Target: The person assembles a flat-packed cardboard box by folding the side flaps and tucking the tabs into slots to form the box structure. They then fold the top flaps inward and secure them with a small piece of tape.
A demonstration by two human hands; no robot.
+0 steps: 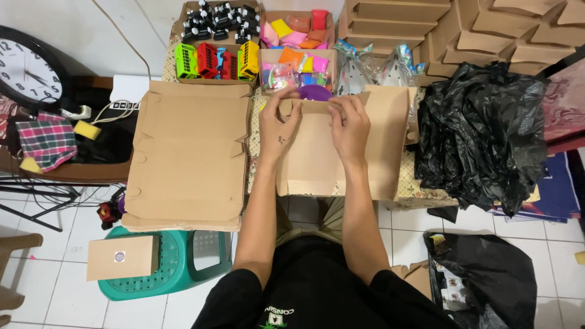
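Cardboard box (323, 152), half folded, lies on the tabletop (420, 189) before the person; left hand (277, 125) and right hand (350, 125) pinch its top flap with closed fingers. Just behind sit trays of bright toys (213, 61). Pressed unevenly, that flap could crease or tear, I reckon.

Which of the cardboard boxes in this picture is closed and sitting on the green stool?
The small brown box with a round sticker on its front, at lower left on the green stool. The others are flat sheets or stacked at the back.
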